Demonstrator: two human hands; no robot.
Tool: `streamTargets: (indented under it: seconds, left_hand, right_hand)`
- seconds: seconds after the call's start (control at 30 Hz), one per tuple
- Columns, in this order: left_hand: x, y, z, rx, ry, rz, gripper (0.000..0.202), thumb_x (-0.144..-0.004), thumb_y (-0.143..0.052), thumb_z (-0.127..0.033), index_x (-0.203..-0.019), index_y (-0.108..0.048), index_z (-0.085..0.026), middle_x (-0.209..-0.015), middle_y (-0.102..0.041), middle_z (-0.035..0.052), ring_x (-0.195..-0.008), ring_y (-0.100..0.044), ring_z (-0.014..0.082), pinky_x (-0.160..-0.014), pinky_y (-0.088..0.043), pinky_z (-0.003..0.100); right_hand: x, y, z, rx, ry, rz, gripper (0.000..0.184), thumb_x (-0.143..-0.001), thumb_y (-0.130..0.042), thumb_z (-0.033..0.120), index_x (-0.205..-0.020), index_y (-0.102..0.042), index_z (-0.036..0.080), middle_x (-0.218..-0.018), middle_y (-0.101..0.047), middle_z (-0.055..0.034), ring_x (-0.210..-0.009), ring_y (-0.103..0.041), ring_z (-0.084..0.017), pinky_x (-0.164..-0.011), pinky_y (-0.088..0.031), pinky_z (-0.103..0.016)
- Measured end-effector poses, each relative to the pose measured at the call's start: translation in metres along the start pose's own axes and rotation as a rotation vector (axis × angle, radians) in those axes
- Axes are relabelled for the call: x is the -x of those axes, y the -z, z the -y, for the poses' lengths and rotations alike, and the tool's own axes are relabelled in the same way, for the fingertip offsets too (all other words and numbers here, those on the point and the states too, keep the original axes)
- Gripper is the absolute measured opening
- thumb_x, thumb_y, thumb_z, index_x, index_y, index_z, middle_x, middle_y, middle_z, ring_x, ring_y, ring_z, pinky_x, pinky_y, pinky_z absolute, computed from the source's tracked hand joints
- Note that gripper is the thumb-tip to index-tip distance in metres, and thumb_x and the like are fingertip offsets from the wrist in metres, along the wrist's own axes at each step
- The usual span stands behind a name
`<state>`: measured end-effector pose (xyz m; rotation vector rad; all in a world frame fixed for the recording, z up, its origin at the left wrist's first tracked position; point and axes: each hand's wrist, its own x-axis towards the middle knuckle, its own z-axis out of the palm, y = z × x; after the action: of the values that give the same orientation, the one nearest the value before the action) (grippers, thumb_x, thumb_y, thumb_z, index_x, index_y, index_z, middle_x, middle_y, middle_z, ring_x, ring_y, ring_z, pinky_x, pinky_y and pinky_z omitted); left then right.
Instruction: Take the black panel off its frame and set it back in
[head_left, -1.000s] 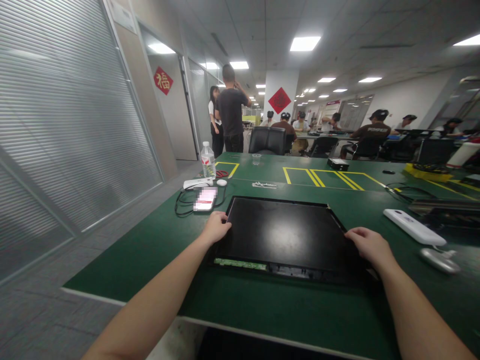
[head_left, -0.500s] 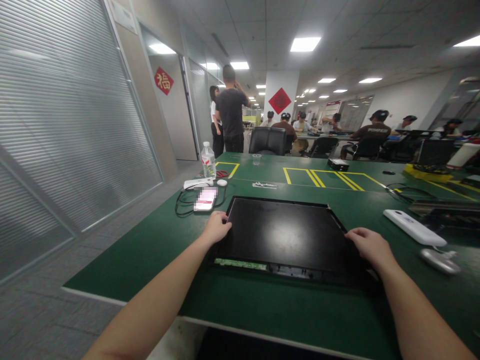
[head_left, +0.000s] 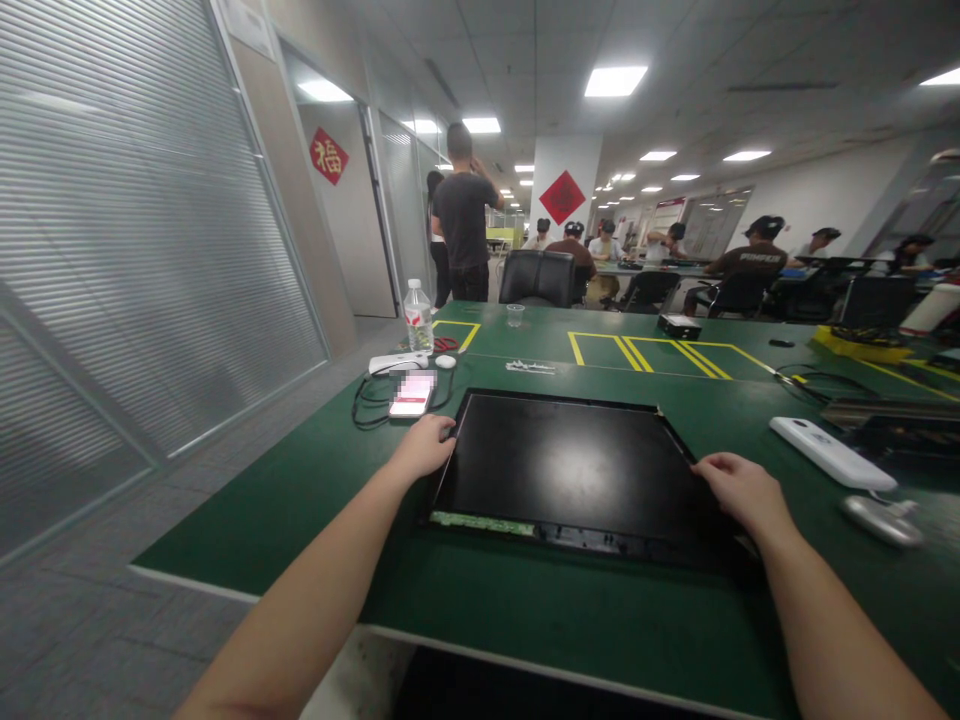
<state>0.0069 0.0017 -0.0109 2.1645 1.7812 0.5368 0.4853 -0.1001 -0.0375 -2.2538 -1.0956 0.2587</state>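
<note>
A black flat display panel (head_left: 562,460) in a thin dark frame lies on the green table (head_left: 300,510). A green circuit strip (head_left: 484,525) shows along its near edge. My left hand (head_left: 425,447) is closed on the left side of the frame, with a small dark bit of it between thumb and fingers. On the opposite side, my right hand (head_left: 742,490) pinches the frame's right edge. The undersides of the fingers are hidden on both sides.
Left of the panel are a lit phone (head_left: 411,395), cables, a water bottle (head_left: 418,318) and red-handled scissors (head_left: 445,345). Small pale strips (head_left: 530,367) lie beyond it. Rightward are a white oblong device (head_left: 831,452) and a silver mouse-like object (head_left: 883,521). People sit at farther tables.
My left hand has shifted slightly left, outward along with the frame's edge. My right hand keeps its grip, and the panel stays nearly in place.
</note>
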Motion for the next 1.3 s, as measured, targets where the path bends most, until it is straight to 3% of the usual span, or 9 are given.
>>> streamTargets:
  seconds: [0.23, 0.5, 0.8, 1.0, 1.17, 1.3]
  left_hand:
    - [0.001, 0.004, 0.002, -0.135, 0.04, 0.035, 0.043, -0.091, -0.063, -0.031, -0.127, -0.074, -0.011, -0.128, -0.073, 0.0196, -0.116, -0.07, 0.0314, -0.096, -0.052, 0.033]
    - [-0.001, 0.004, 0.006, -0.156, 0.022, 0.075, 0.047, -0.091, -0.06, -0.034, -0.131, -0.075, -0.014, -0.13, -0.071, 0.0215, -0.116, -0.07, 0.0335, -0.098, -0.052, 0.037]
    - [0.001, -0.001, 0.007, -0.2, 0.077, 0.059, 0.032, -0.09, -0.062, -0.036, -0.111, -0.074, -0.015, -0.118, -0.068, 0.0189, -0.108, -0.069, 0.0314, -0.093, -0.052, 0.035]
    - [0.001, -0.001, 0.007, -0.262, 0.076, 0.137, 0.032, -0.095, -0.053, -0.042, -0.092, -0.072, -0.017, -0.11, -0.063, 0.0176, -0.106, -0.067, 0.0329, -0.093, -0.051, 0.04]
    - [0.0, -0.001, 0.011, -0.245, 0.03, 0.165, 0.024, -0.093, -0.055, -0.035, -0.088, -0.072, -0.018, -0.11, -0.061, 0.0166, -0.111, -0.064, 0.0334, -0.096, -0.049, 0.041]
    - [0.0, 0.0, 0.012, -0.246, 0.007, 0.165, 0.019, -0.091, -0.055, -0.028, -0.083, -0.07, -0.019, -0.107, -0.06, 0.0146, -0.108, -0.065, 0.0314, -0.096, -0.049, 0.039]
  right_hand:
    - [0.003, 0.002, 0.002, -0.008, -0.011, 0.006, 0.024, -0.076, -0.061, 0.043, -0.079, -0.074, 0.023, -0.073, -0.074, -0.0066, -0.058, -0.064, -0.021, -0.063, -0.048, -0.033]
    - [0.008, 0.005, 0.008, -0.024, -0.023, 0.021, 0.023, -0.076, -0.061, 0.042, -0.079, -0.074, 0.023, -0.073, -0.073, -0.0059, -0.055, -0.062, -0.02, -0.061, -0.048, -0.033]
    - [0.011, 0.006, 0.01, -0.045, -0.037, 0.027, 0.023, -0.077, -0.06, 0.041, -0.08, -0.073, 0.023, -0.074, -0.073, -0.0051, -0.054, -0.061, -0.02, -0.059, -0.047, -0.034]
    - [0.01, 0.006, 0.009, -0.075, -0.025, 0.011, 0.025, -0.076, -0.059, 0.042, -0.082, -0.073, 0.022, -0.075, -0.073, -0.0051, -0.055, -0.062, -0.02, -0.058, -0.046, -0.033]
    - [0.006, 0.006, 0.002, -0.064, -0.009, -0.031, 0.026, -0.077, -0.058, 0.042, -0.082, -0.074, 0.022, -0.071, -0.072, -0.0052, -0.056, -0.062, -0.021, -0.063, -0.047, -0.034]
    - [0.0, 0.004, -0.007, -0.018, 0.007, -0.071, 0.025, -0.078, -0.058, 0.041, -0.084, -0.074, 0.023, -0.082, -0.076, -0.0067, -0.065, -0.066, -0.023, -0.068, -0.048, -0.035]
